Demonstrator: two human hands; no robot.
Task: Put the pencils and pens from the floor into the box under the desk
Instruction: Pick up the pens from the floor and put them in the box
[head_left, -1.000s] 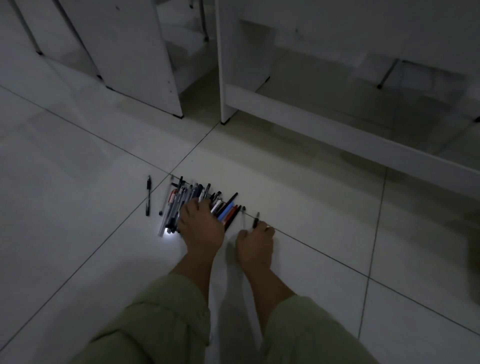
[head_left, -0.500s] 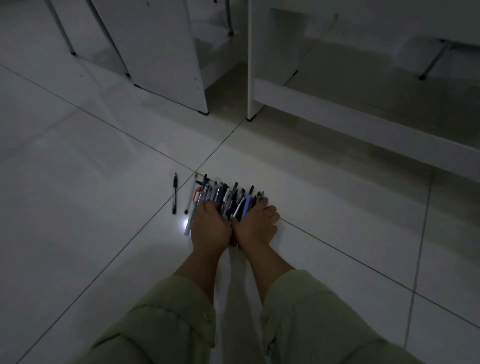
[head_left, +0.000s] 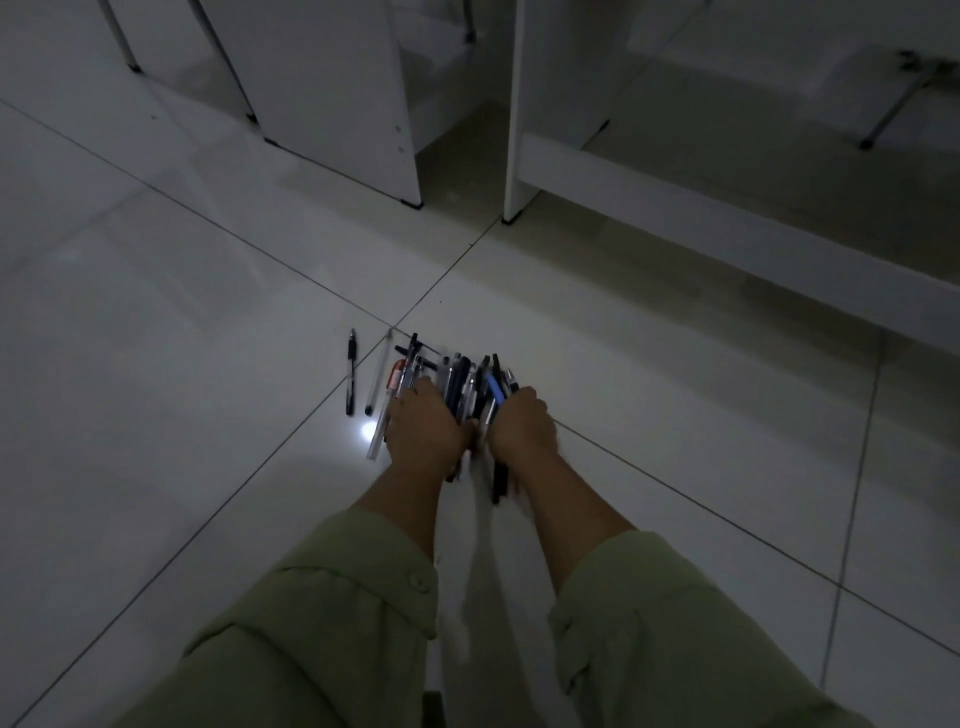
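Both hands (left (head_left: 423, 428), right (head_left: 522, 428)) cupped around a dark, mixed-colour bundle of pens (head_left: 470, 384) on the floor (head_left: 156, 415).

Dim, grainy view; small glare spot (head_left: 368, 430) on glossy floor (head_left: 156, 364)

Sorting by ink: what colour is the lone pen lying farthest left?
Black pen, clearest in the head view.

Both forearms reach straight out and down toward the floor, side by side, bare from the wrist to pale green sleeves pushed up near the elbows. The left hand (head_left: 423, 428) lies palm down, fingers curled forward and inward. The right hand (head_left: 522, 423) mirrors it just beside, knuckles up, fingers bent inward. The two hands nearly meet at the heels, cupped toward each other.
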